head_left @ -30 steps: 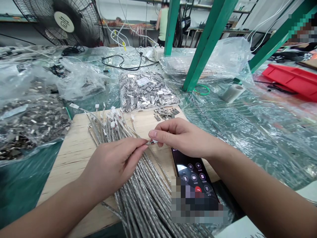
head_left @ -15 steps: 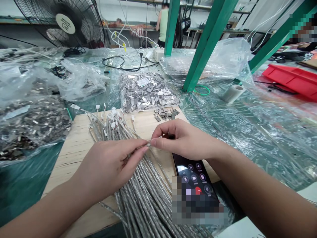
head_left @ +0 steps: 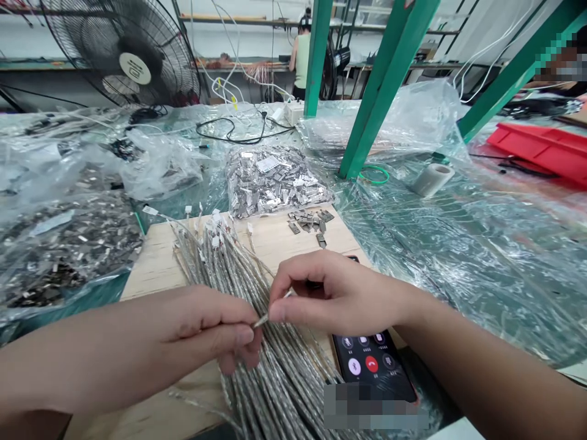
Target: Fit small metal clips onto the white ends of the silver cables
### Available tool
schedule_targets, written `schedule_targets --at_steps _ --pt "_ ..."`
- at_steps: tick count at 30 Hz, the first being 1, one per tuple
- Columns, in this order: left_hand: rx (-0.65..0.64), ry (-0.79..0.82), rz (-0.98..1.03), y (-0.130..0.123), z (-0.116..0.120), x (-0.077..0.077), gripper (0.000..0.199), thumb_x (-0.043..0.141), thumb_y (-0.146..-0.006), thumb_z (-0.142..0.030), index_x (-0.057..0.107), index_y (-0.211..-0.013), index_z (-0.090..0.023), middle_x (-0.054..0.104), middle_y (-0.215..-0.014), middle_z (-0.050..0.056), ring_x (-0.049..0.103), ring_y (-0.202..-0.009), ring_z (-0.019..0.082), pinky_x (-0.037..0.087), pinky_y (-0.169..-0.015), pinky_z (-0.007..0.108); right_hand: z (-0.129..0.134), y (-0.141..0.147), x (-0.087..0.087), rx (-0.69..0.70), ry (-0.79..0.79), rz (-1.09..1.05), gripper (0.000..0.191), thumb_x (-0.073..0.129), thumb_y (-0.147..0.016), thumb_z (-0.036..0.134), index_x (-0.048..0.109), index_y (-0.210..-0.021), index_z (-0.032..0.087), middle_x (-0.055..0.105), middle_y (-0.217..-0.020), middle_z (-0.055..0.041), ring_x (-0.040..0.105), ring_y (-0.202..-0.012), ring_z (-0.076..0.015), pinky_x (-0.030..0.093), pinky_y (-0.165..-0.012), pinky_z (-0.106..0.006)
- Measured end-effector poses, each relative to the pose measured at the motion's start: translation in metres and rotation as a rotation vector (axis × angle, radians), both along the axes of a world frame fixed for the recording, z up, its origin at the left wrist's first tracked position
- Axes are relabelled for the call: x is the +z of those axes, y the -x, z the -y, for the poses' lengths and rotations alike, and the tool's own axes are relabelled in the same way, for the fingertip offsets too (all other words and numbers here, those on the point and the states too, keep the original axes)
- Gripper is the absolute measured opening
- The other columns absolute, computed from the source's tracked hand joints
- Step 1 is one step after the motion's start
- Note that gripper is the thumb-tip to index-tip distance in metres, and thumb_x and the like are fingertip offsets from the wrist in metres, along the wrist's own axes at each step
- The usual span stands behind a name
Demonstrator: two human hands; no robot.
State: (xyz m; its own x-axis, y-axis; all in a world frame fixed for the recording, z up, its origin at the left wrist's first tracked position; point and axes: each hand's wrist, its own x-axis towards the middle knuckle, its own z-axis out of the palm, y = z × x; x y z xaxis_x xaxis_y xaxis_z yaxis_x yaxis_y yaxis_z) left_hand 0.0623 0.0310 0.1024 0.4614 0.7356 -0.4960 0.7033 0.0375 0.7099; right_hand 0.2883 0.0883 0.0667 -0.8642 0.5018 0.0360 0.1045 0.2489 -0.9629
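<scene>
The left hand (head_left: 215, 333) and the right hand (head_left: 330, 293) are met at lower centre of the frame, fingertips almost touching. Between them a thin silver braided cable end (head_left: 262, 319) is pinched: the left thumb and forefinger are clamped on the cable, and the right thumb and forefinger are closed on its tip. Whether a metal piece is seated on that tip cannot be told, the point being small and partly covered.

Below the hands a bundle of silver braided cables (head_left: 238, 275) with small white connectors is fanned across a pale plywood board (head_left: 156, 269) laid on the desk. A black smartphone with a lit call screen (head_left: 371, 363) lies at lower right, partly under the right wrist. Loose small metal clips (head_left: 308, 219) are scattered at the board's upper edge, just beside a clear plastic bag of metal clips (head_left: 275, 180). A black floor fan (head_left: 123, 55) stands at upper left.
</scene>
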Motion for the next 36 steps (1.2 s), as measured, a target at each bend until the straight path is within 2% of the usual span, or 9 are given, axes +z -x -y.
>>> schedule_targets --at_steps 3,7,11,14,19,24,26,30,36 --pt "0.046 -0.039 0.082 -0.002 -0.003 0.003 0.029 0.046 -0.094 -0.043 0.072 -0.089 -0.031 0.073 -0.078 -0.003 0.069 -0.074 0.012 0.055 -0.068 0.015 -0.003 -0.001 0.003 -0.085 0.061 -0.065 0.037 0.052 -0.093 0.046 0.065 -0.084 0.012 0.046 -0.063 0.0034 0.036 -0.056 -0.0074 0.030 -0.051 -0.021" --pt "0.146 -0.309 0.129 -0.009 -0.002 0.001 0.028 0.046 -0.094 -0.038 0.071 -0.085 -0.028 0.071 -0.069 -0.004 0.068 -0.063 0.012 0.054 -0.058 0.016 -0.006 -0.003 0.006 -0.235 0.179 -0.128 0.055 0.032 -0.097 0.056 0.066 -0.089 0.013 0.048 -0.064 0.0023 0.032 -0.052 -0.0077 0.027 -0.050 -0.023" --pt "0.168 -0.656 -0.042 -0.016 0.001 -0.008 0.022 0.049 -0.093 -0.035 0.068 -0.086 -0.027 0.073 -0.075 -0.004 0.068 -0.063 0.014 0.052 -0.054 0.020 -0.009 -0.003 0.005 -0.284 0.239 -0.166 0.050 0.041 -0.094 0.056 0.066 -0.091 0.013 0.053 -0.068 0.0006 0.032 -0.052 -0.0078 0.026 -0.049 -0.024" --pt "0.149 -0.778 -0.139 -0.018 0.002 -0.017 0.017 0.049 -0.093 -0.033 0.066 -0.096 -0.029 0.073 -0.077 -0.005 0.068 -0.062 0.014 0.047 -0.051 0.021 -0.009 -0.003 0.005 -0.270 0.156 -0.119 0.034 0.056 -0.089 0.047 0.065 -0.087 0.014 0.049 -0.066 0.0025 0.035 -0.054 -0.0078 0.027 -0.051 -0.023" --pt "0.100 -0.737 -0.195 -0.020 0.005 -0.025 0.020 0.044 -0.096 -0.032 0.063 -0.099 -0.029 0.071 -0.078 -0.005 0.067 -0.065 0.014 0.044 -0.055 0.023 -0.008 0.000 0.003 -0.295 0.008 0.032 0.013 0.059 -0.087 0.029 0.063 -0.090 0.016 0.043 -0.057 0.0059 0.036 -0.053 -0.0087 0.028 -0.049 -0.022" --pt "0.152 -0.603 -0.153 -0.025 0.006 -0.022 0.023 0.042 -0.097 -0.037 0.057 -0.113 -0.033 0.071 -0.087 -0.006 0.067 -0.077 0.015 0.045 -0.060 0.023 -0.008 0.000 0.002 -0.290 0.010 0.063 0.009 0.057 -0.085 0.023 0.062 -0.085 0.016 0.045 -0.059 0.0054 0.037 -0.053 -0.0085 0.029 -0.049 -0.021" --pt "0.167 -0.587 -0.161 -0.026 0.006 -0.021 0.023 0.041 -0.097 -0.038 0.056 -0.113 -0.032 0.070 -0.088 -0.005 0.066 -0.078 0.015 0.045 -0.062 0.024 -0.007 0.000 0.003 -0.277 0.024 0.059 0.010 0.057 -0.085 0.024 0.062 -0.085 0.015 0.043 -0.058 0.0058 0.037 -0.053 -0.0083 0.029 -0.049 -0.021" --pt "0.134 -0.611 -0.195 -0.026 0.007 -0.022 0.021 0.040 -0.097 -0.036 0.059 -0.097 -0.028 0.068 -0.081 -0.005 0.065 -0.072 0.015 0.041 -0.058 0.025 -0.009 0.000 0.004 -0.272 0.034 0.071 0.011 0.058 -0.085 0.026 0.062 -0.085 0.016 0.041 -0.056 0.0065 0.036 -0.052 -0.0083 0.027 -0.048 -0.021" --pt "0.135 -0.742 -0.224 -0.025 0.008 -0.025 0.020 0.041 -0.097 -0.034 0.059 -0.096 -0.026 0.069 -0.079 -0.003 0.066 -0.068 0.016 0.040 -0.055 0.024 -0.011 0.001 0.007 -0.256 0.084 -0.007 0.012 0.055 -0.085 0.022 0.064 -0.082 0.015 0.057 -0.073 0.0006 0.048 -0.066 -0.0111 0.036 -0.061 -0.023"
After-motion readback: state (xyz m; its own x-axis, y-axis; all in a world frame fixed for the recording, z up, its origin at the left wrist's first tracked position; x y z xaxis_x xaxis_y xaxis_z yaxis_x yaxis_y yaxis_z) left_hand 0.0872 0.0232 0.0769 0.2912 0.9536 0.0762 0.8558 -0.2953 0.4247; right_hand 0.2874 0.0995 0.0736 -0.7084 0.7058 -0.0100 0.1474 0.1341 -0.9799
